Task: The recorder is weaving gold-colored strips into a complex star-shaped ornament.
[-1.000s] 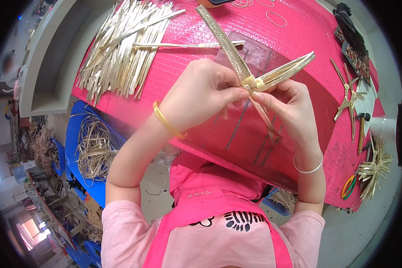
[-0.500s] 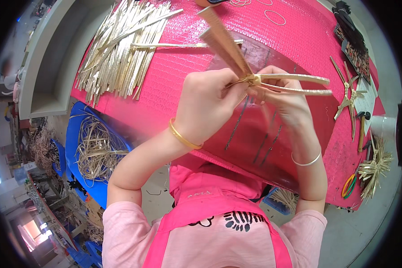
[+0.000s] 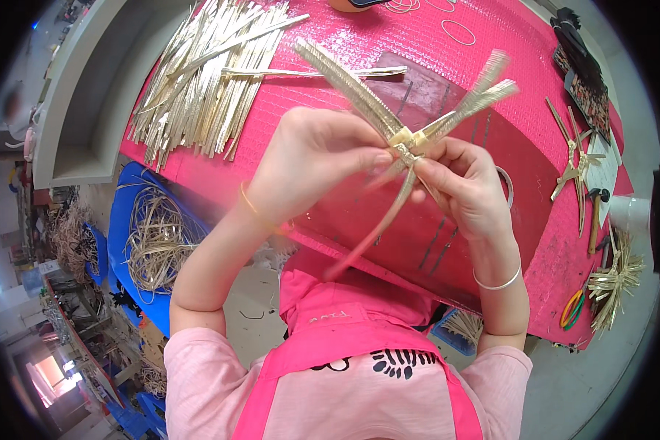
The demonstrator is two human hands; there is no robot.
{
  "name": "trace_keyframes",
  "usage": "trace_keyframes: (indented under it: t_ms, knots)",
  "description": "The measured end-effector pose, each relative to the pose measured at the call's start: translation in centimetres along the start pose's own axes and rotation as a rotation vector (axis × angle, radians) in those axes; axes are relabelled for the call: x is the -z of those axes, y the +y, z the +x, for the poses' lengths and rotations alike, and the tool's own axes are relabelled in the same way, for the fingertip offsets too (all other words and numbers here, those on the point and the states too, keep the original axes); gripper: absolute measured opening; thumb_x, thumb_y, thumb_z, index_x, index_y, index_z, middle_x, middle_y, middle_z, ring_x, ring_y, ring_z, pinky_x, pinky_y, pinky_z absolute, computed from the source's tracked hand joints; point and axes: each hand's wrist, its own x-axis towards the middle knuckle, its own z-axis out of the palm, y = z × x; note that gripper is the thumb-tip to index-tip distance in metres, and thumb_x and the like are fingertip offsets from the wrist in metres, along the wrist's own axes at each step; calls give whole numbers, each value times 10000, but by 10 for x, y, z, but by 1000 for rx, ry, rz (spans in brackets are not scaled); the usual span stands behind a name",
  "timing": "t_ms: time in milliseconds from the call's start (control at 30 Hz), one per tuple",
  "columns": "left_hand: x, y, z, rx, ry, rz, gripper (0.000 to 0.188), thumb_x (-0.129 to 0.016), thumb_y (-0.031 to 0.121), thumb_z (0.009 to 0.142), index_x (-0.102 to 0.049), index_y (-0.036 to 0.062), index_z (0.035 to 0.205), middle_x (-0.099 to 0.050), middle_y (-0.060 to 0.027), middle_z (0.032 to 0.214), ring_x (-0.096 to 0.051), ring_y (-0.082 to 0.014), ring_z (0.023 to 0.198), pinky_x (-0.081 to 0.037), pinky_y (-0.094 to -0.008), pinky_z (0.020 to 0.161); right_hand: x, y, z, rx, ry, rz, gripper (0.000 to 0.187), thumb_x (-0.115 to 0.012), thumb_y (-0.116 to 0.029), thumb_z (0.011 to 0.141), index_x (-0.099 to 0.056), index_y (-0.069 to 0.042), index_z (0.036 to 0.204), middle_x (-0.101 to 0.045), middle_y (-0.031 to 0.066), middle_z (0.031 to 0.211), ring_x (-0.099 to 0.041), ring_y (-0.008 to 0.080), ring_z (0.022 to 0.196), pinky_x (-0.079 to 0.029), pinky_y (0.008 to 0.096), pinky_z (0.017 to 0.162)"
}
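A knot of flat gold strips (image 3: 405,148) is held up between my hands over the pink table. Its strips fan out in several directions, two pairs rising away from me and blurred ends hanging toward me. My left hand (image 3: 323,154), with a gold bangle on its wrist, pinches the left side of the crossing between thumb and fingers. On the other side my right hand (image 3: 466,183) grips the knot, its thumb on the near side; a silver bangle sits on that wrist. The fingertips partly hide the lower strips.
Loose gold strips (image 3: 205,81) lie heaped at the far left. A dark red mat (image 3: 491,213) lies below my hands. To the right are finished-looking strip pieces (image 3: 576,161), a hammer (image 3: 595,213) and a strip bundle (image 3: 614,282). A blue bin (image 3: 136,268) of strips stands left.
The knot has turned in my hands: the strips that pointed right now rise to the upper right, and others swing down toward me. Both hands have shifted their grip around it.
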Motion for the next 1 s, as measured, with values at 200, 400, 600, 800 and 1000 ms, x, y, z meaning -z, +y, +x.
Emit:
trace_keyframes:
  t_ms: [200, 400, 600, 800, 1000]
  knots:
    - [-12, 2, -8, -269, 133, 444, 119, -601, -3, 682, -601, -34, 797, -589, -65, 656, -564, -120, 580, -432, -187, 560, -5, 13, 4, 99, -91, 280, 128, -542, -49, 771, -532, 54, 847, -575, 106, 772, -572, 142, 627, -465, 225, 588]
    - [-20, 10, -16, 85, 76, -289, 141, -557, 9, 739, -584, -55, 861, -613, -96, 753, -579, -106, 676, -453, -194, 592, -16, 14, 2, 336, 112, 15, 108, -559, -32, 759, -537, 53, 823, -583, 90, 755, -579, 135, 638, -474, 221, 585]
    - [-19, -1, -1, -380, 175, 628, 130, -584, 90, 745, -586, -36, 778, -585, -53, 624, -552, -132, 498, -424, -195, 462, -15, 14, 5, 685, 355, -646, 78, -590, 20, 702, -546, 29, 765, -569, 76, 691, -563, 142, 582, -449, 222, 513]
    - [-19, -5, 9, 314, -36, -616, 178, -539, 113, 787, -529, -65, 782, -556, -83, 606, -525, -96, 467, -415, -169, 425, -19, 25, 9, 827, 495, -733, 89, -597, 32, 680, -547, 19, 752, -551, 70, 687, -519, 113, 576, -409, 207, 502]
    - [-47, -10, 8, -30, 251, -406, 120, -583, 48, 737, -565, -51, 802, -569, -66, 631, -517, -78, 481, -422, -180, 423, -13, 12, -2, 437, 364, -301, 140, -582, -6, 734, -549, 37, 863, -589, 52, 732, -536, 65, 620, -429, 173, 549]
